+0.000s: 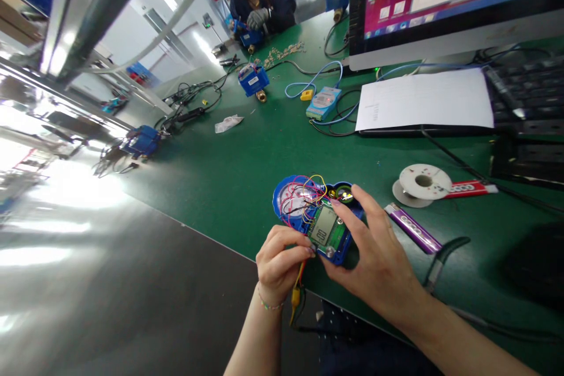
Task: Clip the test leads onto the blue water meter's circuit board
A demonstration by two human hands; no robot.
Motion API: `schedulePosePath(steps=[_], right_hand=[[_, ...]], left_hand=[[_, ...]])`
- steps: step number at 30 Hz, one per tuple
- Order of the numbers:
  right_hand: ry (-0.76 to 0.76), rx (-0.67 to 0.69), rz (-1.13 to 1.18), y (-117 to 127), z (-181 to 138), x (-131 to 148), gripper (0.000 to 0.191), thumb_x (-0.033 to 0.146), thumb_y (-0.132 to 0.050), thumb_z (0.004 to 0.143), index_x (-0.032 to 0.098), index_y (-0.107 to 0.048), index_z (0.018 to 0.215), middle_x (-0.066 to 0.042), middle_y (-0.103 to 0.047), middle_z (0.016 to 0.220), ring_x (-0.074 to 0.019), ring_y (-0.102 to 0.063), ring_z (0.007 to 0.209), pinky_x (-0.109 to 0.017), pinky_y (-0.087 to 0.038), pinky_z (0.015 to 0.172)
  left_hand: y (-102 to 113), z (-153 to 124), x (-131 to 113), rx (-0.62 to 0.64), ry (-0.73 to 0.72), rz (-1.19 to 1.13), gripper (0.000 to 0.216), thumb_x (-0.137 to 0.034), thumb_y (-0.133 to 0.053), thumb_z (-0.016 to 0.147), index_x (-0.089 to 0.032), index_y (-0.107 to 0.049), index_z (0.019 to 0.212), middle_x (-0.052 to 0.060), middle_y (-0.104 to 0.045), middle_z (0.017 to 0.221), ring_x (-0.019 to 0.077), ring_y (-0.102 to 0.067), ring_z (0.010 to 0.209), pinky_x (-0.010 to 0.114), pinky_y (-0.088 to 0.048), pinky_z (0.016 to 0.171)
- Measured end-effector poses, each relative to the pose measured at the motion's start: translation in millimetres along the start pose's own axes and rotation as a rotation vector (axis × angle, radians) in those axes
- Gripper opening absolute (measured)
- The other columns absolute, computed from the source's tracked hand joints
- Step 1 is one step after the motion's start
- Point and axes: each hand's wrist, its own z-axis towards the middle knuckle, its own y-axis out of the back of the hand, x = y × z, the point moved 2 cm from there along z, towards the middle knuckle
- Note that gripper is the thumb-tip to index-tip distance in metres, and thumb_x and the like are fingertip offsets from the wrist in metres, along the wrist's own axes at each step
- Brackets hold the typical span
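An opened blue device (318, 217) lies near the front edge of the green table (247, 164). It has a green circuit board with a small LCD screen (323, 227) and a tangle of red, yellow and black wires (304, 195). My left hand (279, 262) pinches a wire or clip lead at the board's lower left corner; yellow and red clips (296, 295) dangle below it. My right hand (374, 258) cups the device's right side, fingers spread over the casing, thumb at its lower edge.
Right of the device lie a purple lighter (412, 228), a solder spool (422, 183), a red tube (471, 189) and pliers (443, 255). Behind are a monitor (453, 0), a keyboard (526, 94), paper (425, 100) and other blue devices (253, 79). Another person works at the far end.
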Motion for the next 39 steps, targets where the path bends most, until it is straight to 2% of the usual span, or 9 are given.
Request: schedulePosePath(steps=[18, 26, 39], right_hand=[[-0.005, 0.002, -0.009, 0.9, 3.3, 1.0, 0.062, 0.025, -0.059, 0.074, 0.011, -0.039, 0.131, -0.024, -0.032, 0.137, -0.0358, -0.036, 0.126, -0.056, -0.045, 0.096], [-0.032, 0.011, -0.014, 0.5, 5.3, -1.1, 0.063, 0.028, -0.060, 0.075, 0.010, -0.039, 0.132, -0.023, -0.033, 0.137, -0.0352, -0.035, 0.127, -0.054, -0.045, 0.097], [-0.036, 0.014, -0.012, 0.2, 4.3, -1.3, 0.061, 0.028, -0.060, 0.076, 0.010, -0.039, 0.131, -0.024, -0.032, 0.137, -0.0345, -0.034, 0.128, -0.054, -0.044, 0.098]], left_hand=[[-3.6, 6.6, -0.4, 0.066, 0.043, -0.023, 0.006, -0.007, -0.061, 0.084, -0.013, -0.064, 0.082, 0.005, -0.059, 0.081, 0.0141, -0.052, 0.076, 0.028, -0.044, 0.067], [-6.3, 5.9, 3.7, -0.042, 0.145, -0.114, 0.007, -0.008, -0.059, 0.085, -0.012, -0.061, 0.079, 0.005, -0.062, 0.081, 0.0127, -0.055, 0.076, 0.025, -0.045, 0.068], [-6.8, 5.8, 5.3, -0.057, 0.141, -0.165, 0.005, -0.011, -0.063, 0.084, -0.012, -0.064, 0.079, 0.004, -0.065, 0.079, 0.0133, -0.058, 0.073, 0.027, -0.045, 0.068]])
